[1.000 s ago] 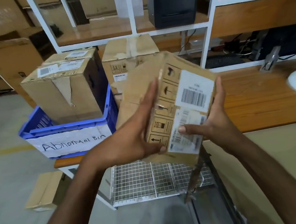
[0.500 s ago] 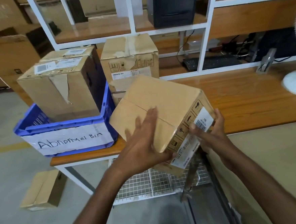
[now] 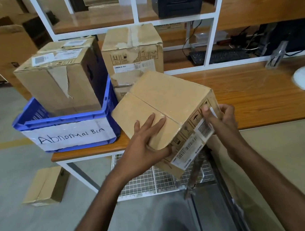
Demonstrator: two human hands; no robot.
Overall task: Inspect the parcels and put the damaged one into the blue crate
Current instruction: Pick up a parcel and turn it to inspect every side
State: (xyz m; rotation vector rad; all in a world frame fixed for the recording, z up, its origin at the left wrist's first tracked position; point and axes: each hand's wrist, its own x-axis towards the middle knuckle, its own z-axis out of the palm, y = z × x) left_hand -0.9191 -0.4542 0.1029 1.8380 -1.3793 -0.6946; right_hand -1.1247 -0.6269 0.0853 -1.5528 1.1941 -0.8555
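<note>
I hold a brown cardboard parcel (image 3: 167, 100) tilted over the table's front edge, its taped seam facing up. My left hand (image 3: 146, 144) grips its near corner, fingers flat on top and thumb underneath. My right hand (image 3: 220, 119) holds the right side, where white barcode labels are stuck. The blue crate (image 3: 67, 128), labelled "Abnormal Bin", sits on the table's left end. A large parcel (image 3: 60, 80) with torn tape stands inside it, and a second box shows behind that one.
Two stacked parcels (image 3: 131, 50) stand behind the held one on the wooden table (image 3: 251, 97). A white shelf frame (image 3: 135, 8) rises at the back with a keyboard (image 3: 219, 55) under it. A small box (image 3: 44, 186) lies on the floor. A wire rack (image 3: 152, 180) sits below the table.
The parcel has been turned from label side facing me to taped top facing up and lowered toward the table edge. My left hand shifted onto its top.
</note>
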